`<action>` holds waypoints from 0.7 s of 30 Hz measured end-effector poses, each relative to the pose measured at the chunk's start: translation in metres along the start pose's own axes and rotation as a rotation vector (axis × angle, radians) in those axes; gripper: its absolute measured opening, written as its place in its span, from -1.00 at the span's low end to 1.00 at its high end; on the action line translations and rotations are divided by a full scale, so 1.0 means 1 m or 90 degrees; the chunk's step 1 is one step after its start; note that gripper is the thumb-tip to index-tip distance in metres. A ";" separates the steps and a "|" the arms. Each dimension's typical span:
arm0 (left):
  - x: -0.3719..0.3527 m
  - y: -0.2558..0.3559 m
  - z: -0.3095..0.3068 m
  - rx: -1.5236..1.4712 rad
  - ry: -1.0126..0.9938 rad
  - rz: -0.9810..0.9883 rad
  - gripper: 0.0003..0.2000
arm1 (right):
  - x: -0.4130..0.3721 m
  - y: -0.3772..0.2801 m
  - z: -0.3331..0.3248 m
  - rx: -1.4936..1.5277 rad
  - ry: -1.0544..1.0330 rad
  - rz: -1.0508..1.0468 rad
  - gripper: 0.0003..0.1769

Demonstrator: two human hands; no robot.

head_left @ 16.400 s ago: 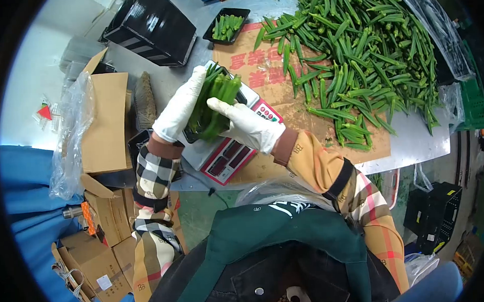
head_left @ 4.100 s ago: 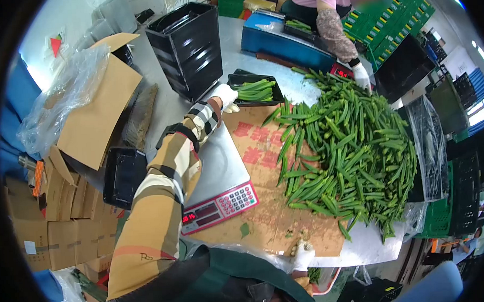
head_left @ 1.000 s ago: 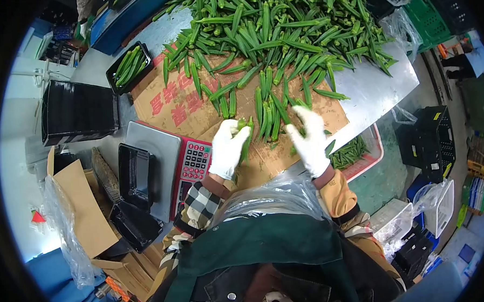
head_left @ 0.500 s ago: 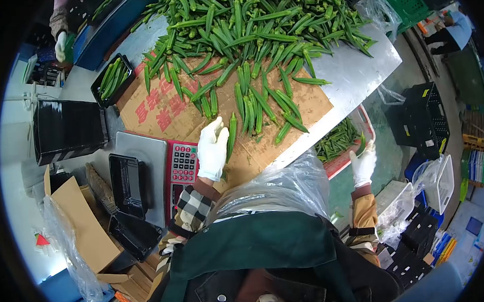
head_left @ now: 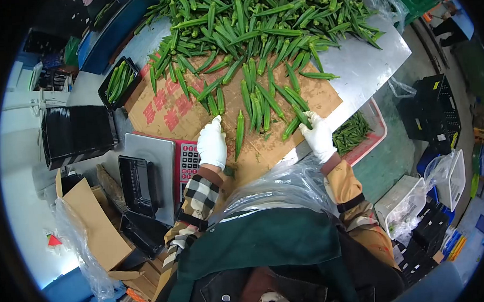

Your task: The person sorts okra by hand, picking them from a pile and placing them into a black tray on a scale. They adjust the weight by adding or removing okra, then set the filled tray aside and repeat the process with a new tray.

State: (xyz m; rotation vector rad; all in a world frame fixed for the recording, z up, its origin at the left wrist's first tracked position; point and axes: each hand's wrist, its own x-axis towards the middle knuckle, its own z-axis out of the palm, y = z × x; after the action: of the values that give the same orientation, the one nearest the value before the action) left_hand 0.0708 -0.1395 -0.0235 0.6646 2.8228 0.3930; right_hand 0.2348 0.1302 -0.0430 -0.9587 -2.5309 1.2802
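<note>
My left hand, in a white glove, is at the near end of the cardboard with its fingers drawn together at the lower tip of an okra pod. A single okra pod lies just right of it. My right hand, also gloved, pinches the lower end of another okra pod at the cardboard's right edge; its fingertips are partly hidden. Between the hands, several loose pods lie on the printed cardboard sheet. Beyond them spreads a large okra pile.
A red-rimmed basket of okra sits below the metal table's right edge. At left are a scale, an empty black tray and an okra-filled black tray. Black crates stand at right.
My right hand has moved left from above the basket to the cardboard; the pod it held there is gone from it. My left hand has shifted slightly towards other pods.
</note>
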 end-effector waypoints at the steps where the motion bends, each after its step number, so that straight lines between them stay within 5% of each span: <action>1: 0.002 -0.007 0.005 -0.153 0.030 0.021 -0.50 | 0.003 0.001 -0.003 0.072 0.014 0.009 -0.60; 3: 0.007 0.000 0.005 -0.540 0.036 0.004 -0.45 | 0.011 -0.017 -0.017 0.124 0.044 0.046 -0.62; 6: 0.008 0.032 -0.005 -0.402 0.086 0.038 -0.41 | 0.041 -0.015 -0.010 -0.045 0.143 -0.100 -0.60; 10: -0.005 0.060 -0.006 -0.037 -0.079 -0.065 -0.22 | 0.064 -0.026 0.012 -0.252 0.072 -0.131 -0.50; 14: -0.010 0.026 0.027 -0.236 0.046 0.022 -0.45 | 0.077 -0.020 0.009 -0.146 0.041 -0.088 -0.42; 16: -0.005 0.027 0.009 -0.426 -0.033 -0.107 -0.71 | 0.068 -0.030 -0.008 -0.070 0.048 -0.124 -0.51; 21: 0.012 0.058 -0.012 -0.365 0.024 -0.041 -0.62 | 0.022 -0.030 -0.022 -0.159 -0.100 -0.364 -0.59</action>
State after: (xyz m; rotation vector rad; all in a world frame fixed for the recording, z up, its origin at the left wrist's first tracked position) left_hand 0.0804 -0.0867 0.0039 0.4396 2.5544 1.1458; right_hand 0.2123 0.1452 -0.0093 -0.1257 -2.8255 0.9092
